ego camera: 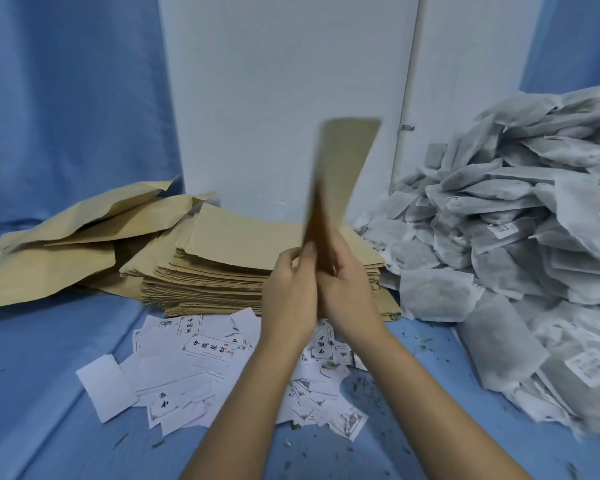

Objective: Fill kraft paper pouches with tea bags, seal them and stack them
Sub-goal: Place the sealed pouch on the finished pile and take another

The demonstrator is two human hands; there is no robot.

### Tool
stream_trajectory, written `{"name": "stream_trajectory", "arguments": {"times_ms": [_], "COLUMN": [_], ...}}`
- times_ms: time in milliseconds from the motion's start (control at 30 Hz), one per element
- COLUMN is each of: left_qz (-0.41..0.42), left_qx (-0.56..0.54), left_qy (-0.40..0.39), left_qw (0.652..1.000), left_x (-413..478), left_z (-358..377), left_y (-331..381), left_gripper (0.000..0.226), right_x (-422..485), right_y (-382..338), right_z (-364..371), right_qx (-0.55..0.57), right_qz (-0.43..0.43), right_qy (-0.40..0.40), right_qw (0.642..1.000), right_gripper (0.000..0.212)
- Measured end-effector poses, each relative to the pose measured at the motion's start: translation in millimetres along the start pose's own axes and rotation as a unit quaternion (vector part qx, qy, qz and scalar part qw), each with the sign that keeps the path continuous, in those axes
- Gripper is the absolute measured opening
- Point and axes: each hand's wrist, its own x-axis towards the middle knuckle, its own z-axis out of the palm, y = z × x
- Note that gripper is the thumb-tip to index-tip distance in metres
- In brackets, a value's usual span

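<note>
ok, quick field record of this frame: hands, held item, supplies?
left hand: grips lower end of the kraft pouch
right hand: grips the same end, opposite side
kraft pouch: upright, motion-blurred; contents not visible
pouch stack: flat, behind the hands
tea bag pile: heaped at right
printed slips: scattered on blue cloth, under the forearms
</note>
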Motion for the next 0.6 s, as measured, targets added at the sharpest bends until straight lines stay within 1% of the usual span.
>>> {"name": "stream_trajectory", "arguments": {"times_ms": [33, 67, 100, 133, 200, 267, 333, 400, 500, 567, 600], "left_qz": [-0.045, -0.078, -0.093, -0.092, -0.083, -0.106, -0.129, -0.139, -0.148, -0.118, -0.093], "left_qx": [-0.081, -0.16, -0.217, -0.235, -0.195, -0.131, -0.095, -0.107, -0.182, -0.19, -0.188], "left_qy": [0.003, 0.015, 0.038, 0.06, 0.09, 0.108, 0.101, 0.083, 0.071, 0.071, 0.081], "left_qw": [0.996, 0.984, 0.971, 0.966, 0.973, 0.98, 0.982, 0.981, 0.97, 0.972, 0.974], "left_x": [1.9, 3.9, 7.0, 9.6, 14.4, 19.8, 22.9, 24.1, 22.6, 23.4, 25.3], "left_z": [-0.2, -1.8, -4.8, -9.1, -14.0, -14.9, -14.2, -12.1, -10.7, -16.2, -20.8], "left_y": [2.3, 4.0, 3.2, 1.5, -6.4, -19.2, -28.7, -33.7, -33.2, -30.3, -29.1], "left_gripper": [0.028, 0.025, 0.022, 0.024, 0.033, 0.032, 0.028, 0.031, 0.035, 0.031, 0.033], "right_x": [-0.2, -0.6, -0.7, -0.9, -1.9, -3.4, -5.4, -6.2, -8.7, -9.7, -9.0], "right_y": [-0.1, 0.8, 2.8, 4.5, 9.0, 11.9, 12.9, 14.8, 12.5, 10.1, 9.4], "right_z": [-2.6, -5.5, -8.6, -11.1, -14.4, -15.0, -14.2, -15.1, -16.3, -16.4, -16.7], "right_qx": [-0.061, -0.126, -0.186, -0.227, -0.259, -0.247, -0.222, -0.212, -0.23, -0.277, -0.303], "right_qz": [-0.018, -0.031, -0.035, -0.028, -0.018, -0.039, -0.076, -0.101, -0.112, -0.113, -0.103], "right_qy": [-0.012, -0.017, -0.017, -0.012, 0.006, 0.054, 0.099, 0.118, 0.113, 0.126, 0.138], "right_qw": [0.998, 0.991, 0.982, 0.973, 0.966, 0.967, 0.967, 0.965, 0.96, 0.946, 0.937], "right_gripper": [0.075, 0.08, 0.081, 0.082, 0.079, 0.078, 0.079, 0.08, 0.077, 0.069, 0.064]}}
